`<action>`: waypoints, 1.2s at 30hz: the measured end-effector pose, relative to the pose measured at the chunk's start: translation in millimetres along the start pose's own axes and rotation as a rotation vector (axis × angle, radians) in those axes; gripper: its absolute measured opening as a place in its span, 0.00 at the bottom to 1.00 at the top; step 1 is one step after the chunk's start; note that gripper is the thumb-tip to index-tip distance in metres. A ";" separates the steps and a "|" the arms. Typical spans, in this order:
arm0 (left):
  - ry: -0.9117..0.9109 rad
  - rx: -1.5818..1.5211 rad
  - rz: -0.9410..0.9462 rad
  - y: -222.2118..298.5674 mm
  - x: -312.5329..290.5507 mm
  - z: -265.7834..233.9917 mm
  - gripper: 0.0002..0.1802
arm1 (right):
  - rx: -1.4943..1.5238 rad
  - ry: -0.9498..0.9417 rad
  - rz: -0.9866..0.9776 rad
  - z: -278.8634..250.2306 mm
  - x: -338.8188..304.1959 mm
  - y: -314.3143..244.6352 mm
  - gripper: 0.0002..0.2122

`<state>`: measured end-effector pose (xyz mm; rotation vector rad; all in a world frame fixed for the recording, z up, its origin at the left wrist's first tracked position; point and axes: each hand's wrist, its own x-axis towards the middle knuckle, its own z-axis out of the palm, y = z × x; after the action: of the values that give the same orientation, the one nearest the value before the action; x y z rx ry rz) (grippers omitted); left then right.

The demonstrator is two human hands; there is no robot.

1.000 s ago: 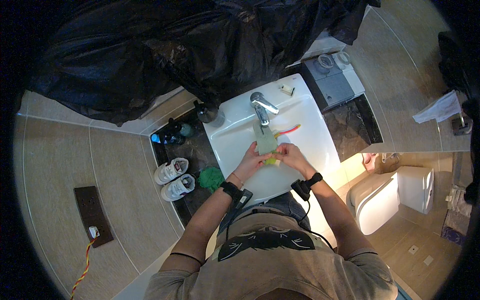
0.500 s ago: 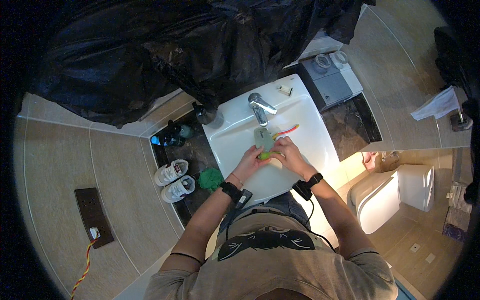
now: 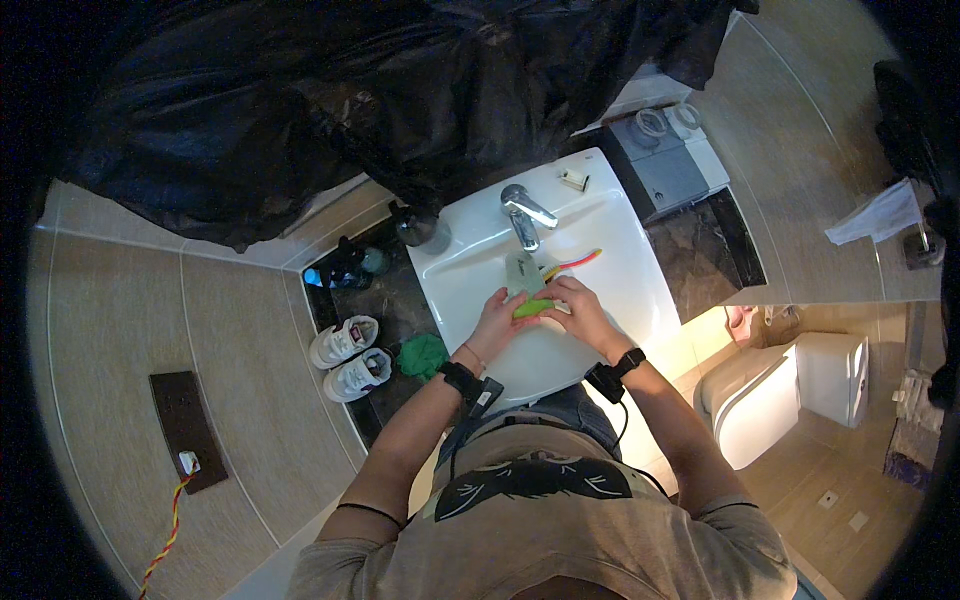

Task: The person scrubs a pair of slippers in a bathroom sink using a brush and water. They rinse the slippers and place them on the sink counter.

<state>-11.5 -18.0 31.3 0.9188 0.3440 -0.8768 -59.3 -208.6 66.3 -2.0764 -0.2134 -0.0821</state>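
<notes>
Turned the lime-green piece (image 3: pixel 533 308) into fuller view since the earlier frame; grasping it between left hand (image 3: pixel 495 320) and right hand (image 3: pixel 584 311) over the washbasin (image 3: pixel 637 290), not yet set down; with pale-green translucent case (image 3: pixel 521 268) just beyond, near thin red-and-yellow stick (image 3: pixel 576 262).

The person is wearing a grey-brown T-shirt (image 3: pixel 690 555) whose short sleeves are ending above the elbows. Across its front, a wide black graphic (image 3: pixel 530 490) is showing pale curved strokes and thin whisker-like lines. Below the hem, dark blue jeans (image 3: pixel 580 412) are showing. A black strap (image 3: pixel 458 379) is circling the left wrist and carrying a boxy dark module (image 3: pixel 487 396) with a small pale label; a matching strap (image 3: pixel 629 360) is carrying a black module (image 3: pixel 603 380) on the right, from which a thin black cable (image 3: pixel 625 425) is trailing. A slim reddish bracelet (image 3: pixel 471 354) is encircling the left wrist, and a narrow black band (image 3: pixel 368 508) is ringing that arm near the sleeve.
</notes>
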 end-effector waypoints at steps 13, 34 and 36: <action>-0.067 0.022 0.079 -2.4 -0.8 4.4 0.21 | 0.122 -0.142 0.305 7.1 1.2 19.8 0.11; -0.025 0.139 0.005 -22.3 5.3 -0.6 0.21 | 0.195 0.070 0.371 32.5 -10.2 31.4 0.16; -0.038 0.169 -0.017 -18.6 3.0 4.0 0.22 | 0.177 0.105 0.386 28.4 -8.8 22.9 0.15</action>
<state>-24.6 -28.4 21.7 1.0551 0.2474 -0.9483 -64.6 -195.9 31.4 -1.8957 0.2374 0.0602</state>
